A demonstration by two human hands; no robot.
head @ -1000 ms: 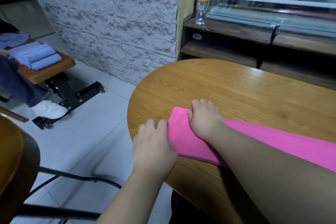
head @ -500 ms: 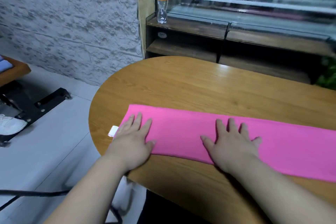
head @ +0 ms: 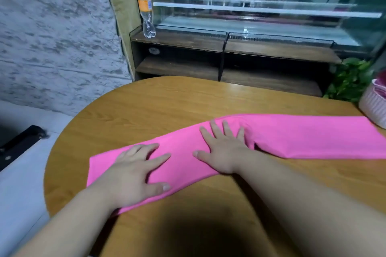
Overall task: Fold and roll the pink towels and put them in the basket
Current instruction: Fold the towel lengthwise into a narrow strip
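Note:
A pink towel (head: 302,137), folded into a long strip, lies across the wooden table (head: 158,106) from the left end to the right edge of view. It bends in the middle, with a crease beside my right hand. My left hand (head: 133,173) presses flat on the strip's left end, fingers spread. My right hand (head: 224,150) presses flat on the middle of the strip, fingers spread. A pale pink ribbed basket (head: 373,106) stands at the far right, cut off by the frame, with pink fabric showing inside.
Behind the table stands a dark wooden shelf unit (head: 229,48) with a glass display case. A plastic bottle (head: 146,10) stands on its left end. A green plant (head: 351,79) sits beside the basket. The table's rounded left edge drops to grey floor.
The view has swung right, bringing the basket in. Both hands have slid along the towel, and the strip now lies bent and angled instead of straight.

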